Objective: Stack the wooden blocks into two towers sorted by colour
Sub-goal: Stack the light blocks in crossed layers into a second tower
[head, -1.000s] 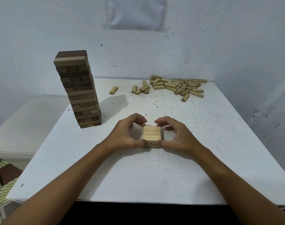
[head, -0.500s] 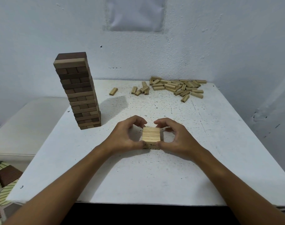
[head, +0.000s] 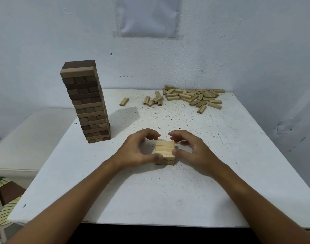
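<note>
A low stack of light wooden blocks (head: 164,149) stands on the white table (head: 168,194), near its middle. My left hand (head: 136,150) curls round the stack's left side, thumb on the near corner and fingers arched over the far edge. My right hand (head: 193,152) mirrors it on the right, thumb against the near face. A tall tower of dark and mid-brown blocks (head: 87,103) stands at the left of the table and leans slightly. A pile of loose light blocks (head: 191,97) lies at the back right.
One stray light block (head: 124,101) lies behind the tower's shadow. A lower white surface (head: 30,138) adjoins the table on the left. The wall runs close behind the table, and a patterned floor shows at the bottom left.
Both hands stay cupped round the light stack in the same place. The view has shifted a little, so everything sits slightly lower in the picture.
</note>
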A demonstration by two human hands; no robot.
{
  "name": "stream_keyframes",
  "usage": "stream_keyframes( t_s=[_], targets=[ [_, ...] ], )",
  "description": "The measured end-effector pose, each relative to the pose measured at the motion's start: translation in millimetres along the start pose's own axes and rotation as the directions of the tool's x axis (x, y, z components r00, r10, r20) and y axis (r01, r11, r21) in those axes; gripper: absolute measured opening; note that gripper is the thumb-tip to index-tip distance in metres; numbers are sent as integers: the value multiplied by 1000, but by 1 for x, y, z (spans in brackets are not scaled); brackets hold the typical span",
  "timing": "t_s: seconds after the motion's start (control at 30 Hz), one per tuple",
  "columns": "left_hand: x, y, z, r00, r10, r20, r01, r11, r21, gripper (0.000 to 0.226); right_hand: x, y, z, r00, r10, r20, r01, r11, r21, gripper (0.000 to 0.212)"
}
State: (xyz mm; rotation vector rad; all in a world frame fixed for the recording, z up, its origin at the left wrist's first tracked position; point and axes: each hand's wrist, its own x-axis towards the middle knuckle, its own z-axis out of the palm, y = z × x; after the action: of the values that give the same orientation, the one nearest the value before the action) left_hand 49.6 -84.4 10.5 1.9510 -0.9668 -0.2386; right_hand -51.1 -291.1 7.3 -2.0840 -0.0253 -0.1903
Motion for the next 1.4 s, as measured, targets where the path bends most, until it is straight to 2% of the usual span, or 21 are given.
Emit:
stream_keyframes(
  t_s=[0.13, 0.23, 0.37, 0.53, 0.73, 0.97, 1.1, 1.27, 1.4],
  targets=[
    [5, -3, -1, 998, -35, -55, 31, 998, -60, 47, 5, -1, -2, 999, 43, -33, -41, 998, 48, 39],
    [16, -5, -3, 994, -60, -87, 58, 998, -31, 36, 11, -2, -6, 998, 56, -40, -54, 998, 44, 39],
    [41, -15, -9, 985, -81, -151, 92, 993, 68, 32, 27, 2, -13, 996, 73, -45, -72, 997, 28, 27],
    [79, -31, -14, 958, -142, -248, 202, 950, 236, 42, 63, 14, -21, 994, 67, -87, -68, 998, -15, 23],
    [127, -49, -16, 910, -229, -346, 373, 816, 441, 57, 126, 35, -22, 989, 27, -143, -49, 988, -149, 25],
    [164, -71, -18, 817, -359, -452, 570, 616, 543, 59, 190, 38, -4, 990, -121, -72, 81, 906, -415, 39],
    [172, -80, -20, 841, -381, -385, 542, 582, 606, 57, 213, 39, 7, 991, -136, -14, 104, 819, -564, 50],
    [167, -81, -14, 907, -296, -299, 419, 570, 707, 57, 218, 43, 17, 996, -59, 68, 90, 688, -720, 49],
    [164, -74, -13, 926, -281, -253, 373, 566, 735, 54, 210, 48, 13, 994, -95, 48, 100, 674, -732, 45]
  ],
)
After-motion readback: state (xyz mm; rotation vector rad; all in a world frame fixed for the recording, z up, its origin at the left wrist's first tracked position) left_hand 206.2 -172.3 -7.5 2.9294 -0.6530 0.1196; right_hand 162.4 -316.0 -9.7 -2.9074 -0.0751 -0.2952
